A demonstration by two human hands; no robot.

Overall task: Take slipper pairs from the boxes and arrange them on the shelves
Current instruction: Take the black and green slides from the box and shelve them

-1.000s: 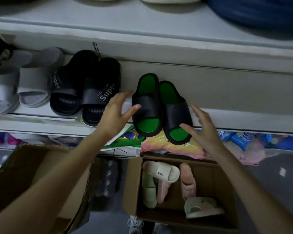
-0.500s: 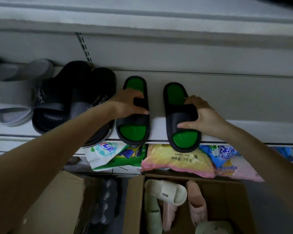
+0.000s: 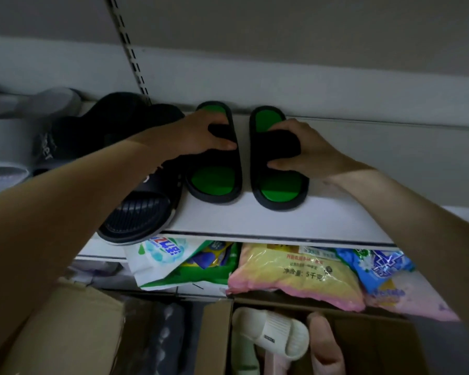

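Note:
Two black slippers with green insoles lie side by side on the white shelf [image 3: 322, 220], toes toward the back wall. My left hand [image 3: 198, 136] grips the strap of the left green slipper [image 3: 214, 180]. My right hand [image 3: 306, 150] grips the strap of the right green slipper [image 3: 279, 188]. A gap of bare shelf separates the two. Below, an open cardboard box [image 3: 217, 336] holds a white slipper [image 3: 271, 331] and a pink slipper [image 3: 325, 345].
Black "Super" slippers [image 3: 138, 212] sit just left of the green pair, overhanging the shelf edge, with grey slippers [image 3: 9, 142] further left. Detergent bags [image 3: 295, 272] lie on the lower shelf. Another cardboard box [image 3: 74, 331] stands at lower left.
The hands went from open beside the touching pair to gripping one slipper each. The slippers were pulled apart and pushed further back on the shelf.

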